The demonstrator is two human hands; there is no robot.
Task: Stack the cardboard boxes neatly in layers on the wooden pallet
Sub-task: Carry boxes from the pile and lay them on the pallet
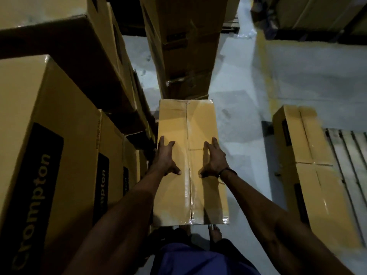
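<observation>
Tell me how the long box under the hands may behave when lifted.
The box looks stiff, its faces flat. Its glossy tape may slip under the left hand and right hand. Being long, held near the middle, it could tilt.

A long cardboard box [189,161] lies on the floor [242,80] straight ahead of the person, its far end against a tall stack of boxes [184,46]. The left hand [165,158] and right hand [213,159] rest on its top, one at each long edge. Left of it stands a wall of stacked boxes [49,126]. To the right, well apart, two boxes [309,159] lie end to end on the wooden pallet [353,147], along its left edge.
</observation>
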